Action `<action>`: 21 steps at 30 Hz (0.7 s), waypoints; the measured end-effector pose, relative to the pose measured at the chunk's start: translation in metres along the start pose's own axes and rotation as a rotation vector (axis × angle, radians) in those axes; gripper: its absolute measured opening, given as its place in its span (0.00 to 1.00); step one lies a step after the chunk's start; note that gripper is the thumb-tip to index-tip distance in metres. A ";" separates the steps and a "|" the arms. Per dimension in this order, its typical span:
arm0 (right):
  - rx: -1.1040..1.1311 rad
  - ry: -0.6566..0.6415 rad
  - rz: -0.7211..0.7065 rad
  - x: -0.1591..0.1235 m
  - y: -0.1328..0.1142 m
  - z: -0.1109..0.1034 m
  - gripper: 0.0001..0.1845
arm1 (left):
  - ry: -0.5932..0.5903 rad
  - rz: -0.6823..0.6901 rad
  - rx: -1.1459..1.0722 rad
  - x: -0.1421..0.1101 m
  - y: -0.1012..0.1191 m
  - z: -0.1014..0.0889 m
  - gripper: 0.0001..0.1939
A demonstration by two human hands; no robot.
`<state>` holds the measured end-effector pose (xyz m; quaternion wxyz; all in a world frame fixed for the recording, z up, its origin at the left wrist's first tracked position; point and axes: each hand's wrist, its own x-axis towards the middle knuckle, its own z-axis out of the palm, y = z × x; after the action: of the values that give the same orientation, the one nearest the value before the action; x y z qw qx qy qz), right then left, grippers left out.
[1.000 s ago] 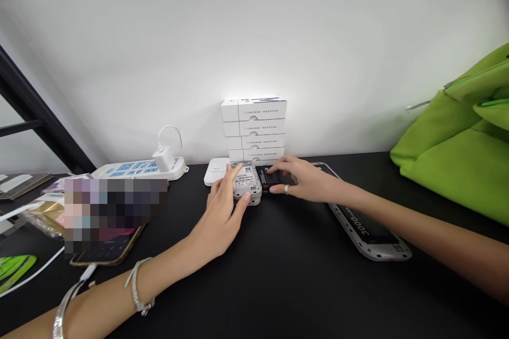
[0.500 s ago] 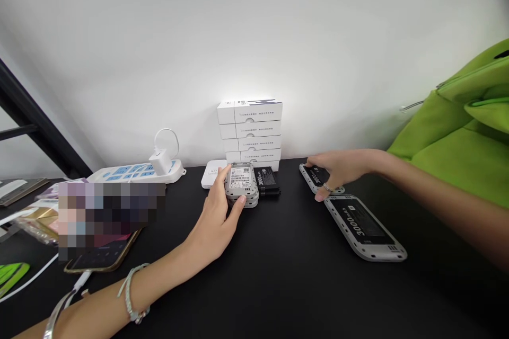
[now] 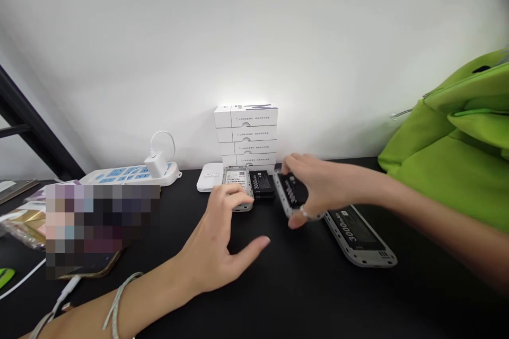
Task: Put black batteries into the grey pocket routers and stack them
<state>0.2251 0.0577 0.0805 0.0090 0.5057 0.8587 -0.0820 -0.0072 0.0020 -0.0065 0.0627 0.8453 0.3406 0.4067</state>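
Nearest, on the black table [image 3: 278,296], the left hand [image 3: 222,241] is spread wide, its fingers reaching over a short stack of grey-framed batteries [image 3: 236,183] at twelve o'clock; whether they touch it, I cannot tell. At one o'clock, the right hand [image 3: 318,190] pinches a tilted grey-framed battery [image 3: 292,196] between thumb and fingers, just beyond another lying flat [image 3: 356,235]. A black battery [image 3: 261,184] sits just beside the stack. Farther off, stacked white boxes [image 3: 245,135] stand against the white wall [image 3: 254,37], a power strip [image 3: 127,176] lies at eleven o'clock, and a green bag [image 3: 449,153] slumps at two o'clock.
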 end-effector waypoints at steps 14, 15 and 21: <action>0.228 -0.055 -0.226 -0.016 -0.043 0.035 0.19 | -0.370 -0.289 -0.161 -0.006 0.013 0.002 0.50; 0.240 -0.031 -0.236 -0.014 -0.042 0.036 0.18 | -0.351 -0.287 -0.172 -0.007 0.012 0.003 0.50; 0.409 0.176 -0.246 -0.012 -0.042 0.027 0.24 | -0.155 -0.191 -0.296 -0.008 0.007 0.004 0.52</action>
<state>0.1927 0.0239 0.0608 -0.1782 0.3941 0.8768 -0.2102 -0.0038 -0.0077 -0.0117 0.2509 0.8195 0.3499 0.3783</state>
